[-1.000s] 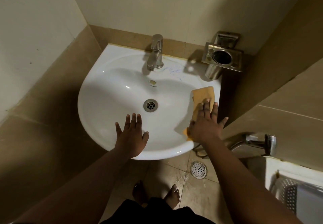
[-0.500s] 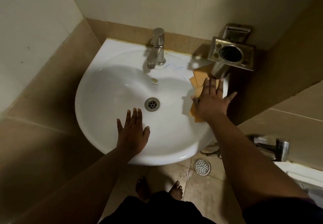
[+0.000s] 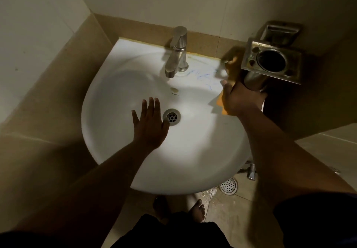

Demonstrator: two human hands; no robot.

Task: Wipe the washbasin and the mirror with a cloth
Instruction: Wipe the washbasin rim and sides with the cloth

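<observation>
Tiled corner, white basin [image 3: 119,151] on wall. Left hand [image 3: 149,125] flat, fingers spread, palm down in bowl beside drain [image 3: 171,116]. Right hand [image 3: 238,100] presses orange cloth [image 3: 231,69] onto back right rim, under steel holder [image 3: 271,62]. Tap [image 3: 177,52] at rear.

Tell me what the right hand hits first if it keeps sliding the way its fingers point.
Probably the back wall behind the washbasin: the right hand and cloth pass under the metal cup holder, though depth is unclear.
</observation>
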